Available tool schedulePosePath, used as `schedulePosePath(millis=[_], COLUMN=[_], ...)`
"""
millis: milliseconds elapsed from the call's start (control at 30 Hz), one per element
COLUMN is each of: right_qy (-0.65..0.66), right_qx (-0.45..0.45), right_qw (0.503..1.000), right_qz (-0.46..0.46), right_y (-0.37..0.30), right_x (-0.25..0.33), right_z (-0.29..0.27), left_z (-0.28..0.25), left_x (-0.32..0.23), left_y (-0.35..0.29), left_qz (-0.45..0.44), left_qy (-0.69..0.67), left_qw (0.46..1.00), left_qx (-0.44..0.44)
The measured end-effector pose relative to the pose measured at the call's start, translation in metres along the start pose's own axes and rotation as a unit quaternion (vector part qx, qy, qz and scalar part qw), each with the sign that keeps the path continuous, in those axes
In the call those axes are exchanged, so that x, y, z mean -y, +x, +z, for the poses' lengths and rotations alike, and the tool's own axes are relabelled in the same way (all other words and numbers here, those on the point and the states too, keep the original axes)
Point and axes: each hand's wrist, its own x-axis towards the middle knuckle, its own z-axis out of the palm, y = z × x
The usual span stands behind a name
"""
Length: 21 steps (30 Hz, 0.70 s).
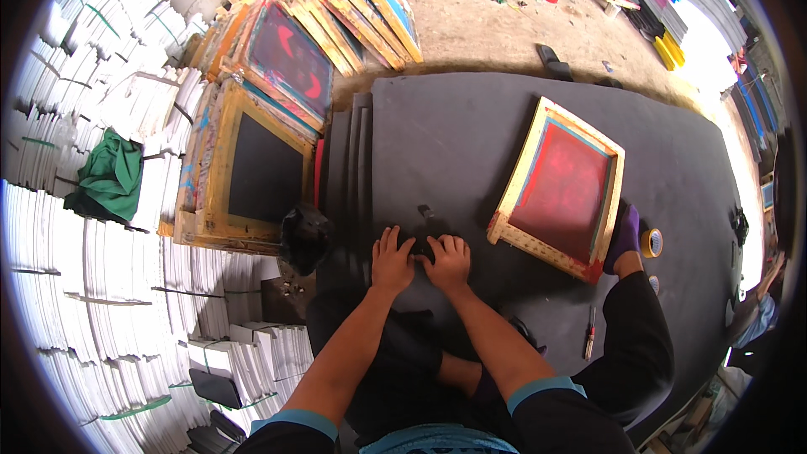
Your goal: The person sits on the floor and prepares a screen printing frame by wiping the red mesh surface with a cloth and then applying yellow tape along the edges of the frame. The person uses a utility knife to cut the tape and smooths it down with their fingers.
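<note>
Black sheets [471, 130], stacked in layers, spread under the seated person, with bare ground beyond their far edge. On them, straight ahead of the body, a small black piece [422, 247] sits between the two thumbs; dark on dark, its shape and kind are hard to make out. The left hand [392, 262] lies just to its left and the right hand [448, 263] just to its right, both palm down with fingers bent and thumbs turned inward. Whether either hand is closed on the piece, or merely resting against it, I cannot tell. Just beyond lies a dark patch [427, 213], perhaps a scrap.

What could go wrong, I judge, is losing the piece: so little contrasts with the surface that a slip of the thumbs might send it out of sight. Farther right, a wooden frame with a red panel [561, 181] lies close beside a purple-socked foot [623, 234]; a careless shift of that leg could shove it. Past the foot is a yellow tape roll [651, 243]. To the left stand leaning frames [220, 176] and, outermost, piles of white sheets [105, 261].
</note>
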Motion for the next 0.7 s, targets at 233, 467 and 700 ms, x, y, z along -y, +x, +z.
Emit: schedulePosePath(millis=[233, 467, 700], right_qy=[-0.011, -0.013, -0.031], right_qx=[-0.053, -0.058, -0.069], right_qw=[0.998, 0.997, 0.996], right_qz=[0.008, 0.045, 0.040], right_y=[-0.008, -0.011, -0.015], right_x=[0.001, 0.004, 0.006], right_z=[0.019, 0.010, 0.023], left_z=[0.004, -0.016, -0.011], left_x=[0.002, -0.013, -0.007], left_y=[0.002, 0.001, 0.001], left_qz=[0.012, -0.008, 0.000], left_qy=[0.001, 0.025, 0.011], left_qw=[1.000, 0.998, 0.999], left_qx=[-0.001, 0.062, 0.049])
